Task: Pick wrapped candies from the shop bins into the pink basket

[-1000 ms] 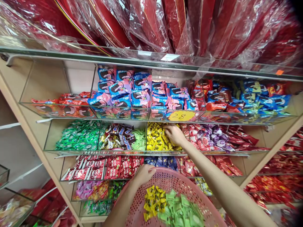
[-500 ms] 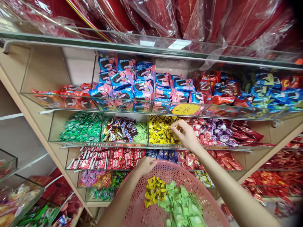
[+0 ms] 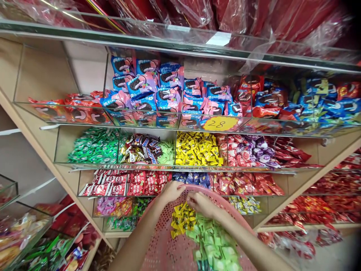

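Note:
My left hand (image 3: 171, 191) is closed on the far rim of a pink perforated plastic basket (image 3: 158, 241). Inside the basket lies a small heap of yellow-wrapped candies (image 3: 182, 219), with a larger heap of green-wrapped candies (image 3: 218, 244) to its right. Just above the yellow heap is my right hand (image 3: 201, 203), inside the far edge of the basket. Its fingers are curled together, and whatever they hold is hidden. Beyond the basket, a glass-fronted bin of matching yellow candies (image 3: 197, 148) sits on the middle shelf.
Either side of the yellow bin are chocolate bars (image 3: 145, 146), green candies (image 3: 94, 146) and purple-wrapped candies (image 3: 258, 148). Packaged cookies (image 3: 143, 86) fill the shelf above, behind a yellow price tag (image 3: 220, 123). A glass ledge (image 3: 180, 51) juts out overhead. Red packets (image 3: 107, 183) lie below.
My right hand has moved from the yellow candy bin down and left into the basket. My left hand stays on the rim. The view has shifted slightly.

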Demonstrator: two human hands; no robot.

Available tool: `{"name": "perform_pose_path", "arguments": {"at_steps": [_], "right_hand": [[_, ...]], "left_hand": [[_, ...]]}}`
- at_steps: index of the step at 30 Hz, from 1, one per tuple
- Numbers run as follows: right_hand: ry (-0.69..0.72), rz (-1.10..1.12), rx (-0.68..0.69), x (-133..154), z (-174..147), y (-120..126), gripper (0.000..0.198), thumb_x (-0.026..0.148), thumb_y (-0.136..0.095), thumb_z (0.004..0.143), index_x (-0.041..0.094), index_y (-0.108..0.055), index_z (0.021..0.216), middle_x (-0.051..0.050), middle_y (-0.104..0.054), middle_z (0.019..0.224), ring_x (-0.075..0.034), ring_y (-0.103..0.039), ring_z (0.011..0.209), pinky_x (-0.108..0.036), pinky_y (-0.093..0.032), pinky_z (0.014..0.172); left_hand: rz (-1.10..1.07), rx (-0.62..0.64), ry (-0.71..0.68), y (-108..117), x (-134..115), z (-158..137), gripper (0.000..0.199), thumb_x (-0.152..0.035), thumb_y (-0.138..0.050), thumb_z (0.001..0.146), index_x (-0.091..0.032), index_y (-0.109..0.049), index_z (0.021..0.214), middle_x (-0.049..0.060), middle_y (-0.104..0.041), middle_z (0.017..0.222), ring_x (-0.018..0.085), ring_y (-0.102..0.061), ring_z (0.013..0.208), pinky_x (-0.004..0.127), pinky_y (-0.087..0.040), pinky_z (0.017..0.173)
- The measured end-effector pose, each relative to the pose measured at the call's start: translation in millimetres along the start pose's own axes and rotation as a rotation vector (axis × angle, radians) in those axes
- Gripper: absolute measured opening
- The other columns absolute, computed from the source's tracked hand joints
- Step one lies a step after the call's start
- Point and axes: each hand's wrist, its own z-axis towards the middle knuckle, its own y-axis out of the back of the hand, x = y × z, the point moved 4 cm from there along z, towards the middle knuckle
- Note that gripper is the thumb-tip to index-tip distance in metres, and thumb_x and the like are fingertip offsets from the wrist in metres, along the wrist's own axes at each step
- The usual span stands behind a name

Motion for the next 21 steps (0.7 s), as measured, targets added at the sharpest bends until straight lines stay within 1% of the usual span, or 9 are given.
{"name": "perform_pose_path", "arguments": {"at_steps": [2, 4, 5, 8, 11, 13, 15, 18, 21], "right_hand": [[-0.003, 0.004, -0.034, 2, -1, 7, 0.015, 0.013, -0.052, 0.081, 0.017, -0.063, 0.09, -0.005, -0.066, 0.086, -0.017, -0.057, 0.075, -0.026, -0.042, 0.068], [0.038, 0.028, -0.076, 15, -4, 22, 0.019, 0.018, -0.054, 0.084, 0.019, -0.064, 0.101, -0.007, -0.067, 0.098, -0.019, -0.059, 0.085, -0.028, -0.044, 0.075], [0.069, 0.039, -0.088, 23, -6, 33, 0.02, 0.021, -0.053, 0.087, 0.02, -0.064, 0.103, -0.007, -0.067, 0.1, -0.02, -0.06, 0.088, -0.029, -0.044, 0.078], [0.153, 0.039, -0.13, 50, -9, 69, 0.021, 0.028, -0.047, 0.092, 0.022, -0.065, 0.102, -0.006, -0.067, 0.096, -0.018, -0.061, 0.087, -0.029, -0.045, 0.079], [0.185, -0.01, -0.292, 62, -3, 109, 0.022, 0.031, -0.048, 0.093, 0.021, -0.065, 0.101, -0.005, -0.068, 0.095, -0.018, -0.061, 0.088, -0.028, -0.045, 0.079], [0.161, -0.065, -0.42, 59, 8, 133, 0.02, 0.03, -0.049, 0.092, 0.02, -0.065, 0.099, -0.005, -0.068, 0.093, -0.018, -0.061, 0.084, -0.029, -0.045, 0.076], [0.119, -0.132, -0.518, 52, 23, 151, 0.018, 0.028, -0.051, 0.091, 0.019, -0.065, 0.094, -0.005, -0.067, 0.088, -0.018, -0.061, 0.079, -0.029, -0.045, 0.073], [0.091, -0.223, -0.589, 45, 49, 164, 0.015, 0.026, -0.053, 0.089, 0.018, -0.064, 0.094, -0.006, -0.064, 0.09, -0.018, -0.059, 0.081, -0.029, -0.044, 0.073], [0.088, -0.281, -0.585, 48, 74, 164, 0.017, 0.026, -0.055, 0.088, 0.019, -0.064, 0.101, -0.007, -0.061, 0.097, -0.019, -0.058, 0.087, -0.028, -0.043, 0.074]], "left_hand": [[0.01, -0.004, 0.0, 1, -1, 0, 0.038, -0.045, -0.037, 0.089, -0.022, -0.065, 0.078, 0.001, -0.067, 0.07, 0.014, -0.056, 0.063, 0.024, -0.026, 0.054], [0.0, -0.001, -0.007, 2, -2, 1, 0.039, -0.045, -0.036, 0.089, -0.023, -0.066, 0.081, 0.002, -0.068, 0.074, 0.014, -0.058, 0.066, 0.024, -0.028, 0.055], [-0.007, 0.004, -0.011, 2, -2, 1, 0.039, -0.046, -0.035, 0.09, -0.023, -0.066, 0.081, 0.002, -0.069, 0.075, 0.014, -0.059, 0.067, 0.023, -0.028, 0.056], [-0.02, 0.014, -0.018, 2, -2, 1, 0.04, -0.046, -0.033, 0.09, -0.023, -0.065, 0.08, 0.001, -0.068, 0.073, 0.015, -0.06, 0.068, 0.023, -0.028, 0.055], [-0.021, 0.005, -0.011, 2, -1, 1, 0.037, -0.044, -0.036, 0.09, -0.022, -0.064, 0.077, 0.001, -0.069, 0.074, 0.014, -0.059, 0.067, 0.024, -0.026, 0.055], [-0.014, -0.006, -0.002, 2, -1, 0, 0.035, -0.043, -0.038, 0.089, -0.021, -0.061, 0.073, 0.001, -0.067, 0.072, 0.013, -0.057, 0.064, 0.024, -0.026, 0.055], [-0.018, -0.011, 0.005, 2, -1, 0, 0.034, -0.042, -0.039, 0.088, -0.02, -0.057, 0.069, 0.001, -0.065, 0.068, 0.013, -0.055, 0.063, 0.023, -0.025, 0.055], [-0.038, -0.008, 0.004, 2, -1, 0, 0.033, -0.04, -0.038, 0.088, -0.019, -0.054, 0.068, 0.001, -0.063, 0.066, 0.012, -0.055, 0.062, 0.022, -0.026, 0.055], [-0.018, -0.016, -0.006, 2, 0, 0, 0.033, -0.04, -0.038, 0.088, -0.019, -0.053, 0.068, 0.001, -0.063, 0.067, 0.012, -0.055, 0.062, 0.023, -0.026, 0.056]]}}
